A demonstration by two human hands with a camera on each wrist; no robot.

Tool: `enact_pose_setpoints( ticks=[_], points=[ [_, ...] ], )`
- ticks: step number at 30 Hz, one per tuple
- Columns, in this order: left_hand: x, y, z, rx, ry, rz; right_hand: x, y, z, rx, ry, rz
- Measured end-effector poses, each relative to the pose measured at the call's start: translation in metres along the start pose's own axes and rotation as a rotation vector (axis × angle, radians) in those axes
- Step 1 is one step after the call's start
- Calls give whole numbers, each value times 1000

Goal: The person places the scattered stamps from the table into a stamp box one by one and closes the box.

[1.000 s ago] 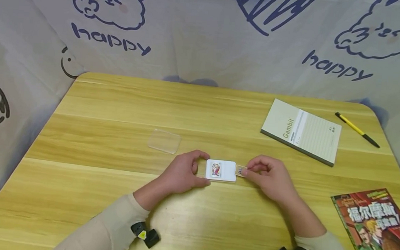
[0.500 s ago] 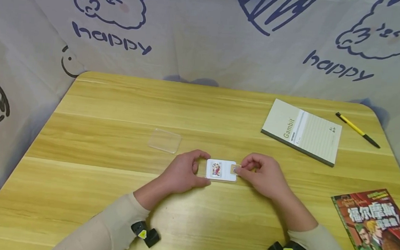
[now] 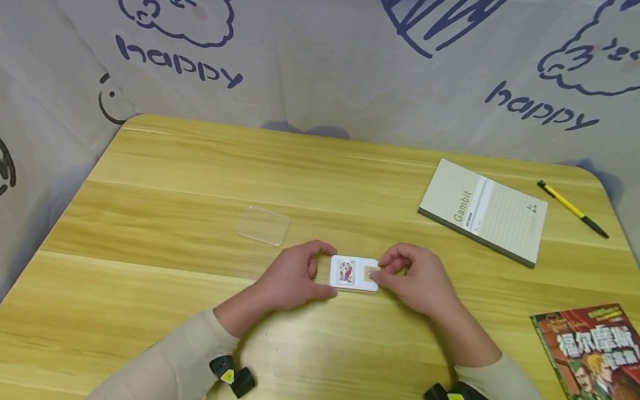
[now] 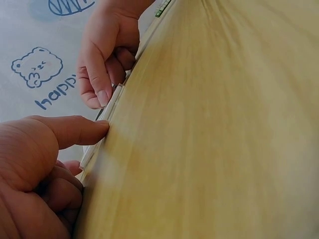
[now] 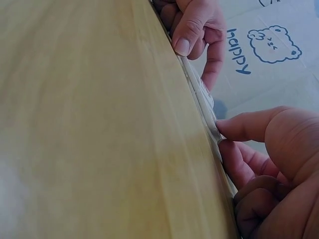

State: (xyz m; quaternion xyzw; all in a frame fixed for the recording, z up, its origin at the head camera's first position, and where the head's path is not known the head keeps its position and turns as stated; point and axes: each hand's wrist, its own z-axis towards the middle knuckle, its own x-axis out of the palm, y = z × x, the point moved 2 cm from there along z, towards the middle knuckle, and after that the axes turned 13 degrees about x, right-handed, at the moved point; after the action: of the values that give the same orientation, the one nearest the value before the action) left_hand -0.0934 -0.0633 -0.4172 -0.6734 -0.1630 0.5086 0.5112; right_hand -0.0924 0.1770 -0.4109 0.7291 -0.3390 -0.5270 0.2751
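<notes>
In the head view, a flat white card [image 3: 360, 262] lies near the middle of the table, bearing a colourful stamp [image 3: 346, 271] on its left part. My left hand [image 3: 295, 276] grips the card by its two long edges, thumb on the near side and index finger on the far side. My right hand [image 3: 420, 280] pinches a small tan stamp [image 3: 368, 271] over the card's right part, with thumb and index fingertip covering its right side. In both wrist views the card shows edge-on; in the right wrist view the right fingertips [image 5: 223, 128] are right at its end.
A clear plastic cover [image 3: 264, 226] lies behind the left hand on the wooden table [image 3: 188, 166]. A notebook [image 3: 496, 225] and a yellow pen [image 3: 572, 208] are at the back right. A comic-style book [image 3: 601, 362] lies beside the right forearm.
My right hand has moved left with the small tan stamp, from beyond the card's right edge to over its right part. The left hand and card have stayed in place.
</notes>
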Motion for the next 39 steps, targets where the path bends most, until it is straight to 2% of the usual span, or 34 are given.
enact_pose_setpoints(
  ticks=[9,17,24,28,39],
  points=[
    [0,0,-1,-2,-3,-14,2,1,2,-15,-19,-28],
    [0,-1,-1,-1,-1,-15,1,1,0,-6,-14,-5],
    [-1,-1,-1,-14,2,-18,-1,-3,1,-78,75,49],
    [-1,-1,-1,-13,0,-22,-2,-7,3,-122,122,42],
    [-1,-1,-1,-7,2,-8,-3,-8,3,-110,161,-2]
  ],
)
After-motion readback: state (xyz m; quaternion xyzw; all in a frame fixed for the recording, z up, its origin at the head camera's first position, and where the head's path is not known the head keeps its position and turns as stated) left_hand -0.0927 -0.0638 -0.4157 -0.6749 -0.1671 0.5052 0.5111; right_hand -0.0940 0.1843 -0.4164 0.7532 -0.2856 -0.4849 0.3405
